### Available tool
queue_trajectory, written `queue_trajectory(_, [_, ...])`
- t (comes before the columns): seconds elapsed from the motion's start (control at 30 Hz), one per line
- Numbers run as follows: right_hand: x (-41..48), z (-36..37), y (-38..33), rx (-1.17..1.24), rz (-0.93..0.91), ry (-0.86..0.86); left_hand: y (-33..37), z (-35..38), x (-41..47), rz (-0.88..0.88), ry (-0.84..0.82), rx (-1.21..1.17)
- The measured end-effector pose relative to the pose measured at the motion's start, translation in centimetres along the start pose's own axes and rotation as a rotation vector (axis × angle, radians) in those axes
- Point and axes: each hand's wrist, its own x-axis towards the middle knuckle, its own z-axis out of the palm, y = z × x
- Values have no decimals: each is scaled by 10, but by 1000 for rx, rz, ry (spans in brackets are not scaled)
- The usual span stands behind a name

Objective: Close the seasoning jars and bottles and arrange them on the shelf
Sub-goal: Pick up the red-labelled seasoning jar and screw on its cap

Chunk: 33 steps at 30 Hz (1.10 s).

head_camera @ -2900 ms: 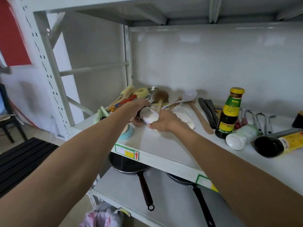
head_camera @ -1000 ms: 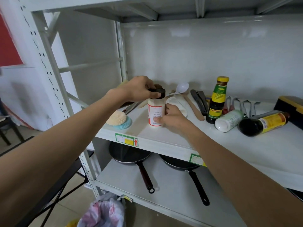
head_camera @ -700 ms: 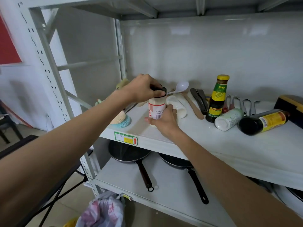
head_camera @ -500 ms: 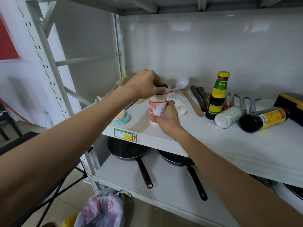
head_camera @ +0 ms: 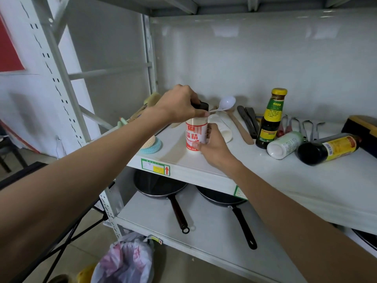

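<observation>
Seasoning jar (head_camera: 195, 135): a white, upright cylinder with a red label bearing large red Chinese characters and thin red stripes; pale powder shows through the upper part.
Jar's place: standing on the white shelf (head_camera: 275, 176), near its front edge and towards its left end.
Black cap (head_camera: 201, 105): sits on top of the jar, mostly covered by fingers; whether it is fully seated cannot be told.
Left hand (head_camera: 178, 105): reaches in from the left, fingers curled down over the black cap and gripping it from above.
Right hand (head_camera: 212, 146): wrapped round the lower right side of the jar, thumb across the label, steadying it on the shelf.
Dark sauce bottle (head_camera: 270, 119): upright with a yellow cap and green and yellow labels, near the shelf's back edge, well right of the jar.
White bottle (head_camera: 284, 142): lying on its side just right of the sauce bottle, base towards the front edge.
Dark bottle with yellow label (head_camera: 328, 149): lying on its side beside the white bottle, towards the right end.
Utensils: a white spoon (head_camera: 225, 104) and wooden spatula (head_camera: 240, 127) lie behind the jar, towards the back edge.
Scrubber (head_camera: 151, 144): a round beige and teal pad at the shelf's left front corner.
Lower shelf: two black frying pans (head_camera: 161, 186), handles pointing towards the front edge.
</observation>
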Motion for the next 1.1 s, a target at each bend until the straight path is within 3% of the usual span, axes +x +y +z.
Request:
queue_trajectory(0.8, [-2,-4,-2,-63,12,-74,18,9,-4,-79,106,134])
queue_trajectory(1.1, [4,-38,-22,-186,78,-24,28,-4,8,-109,31,152])
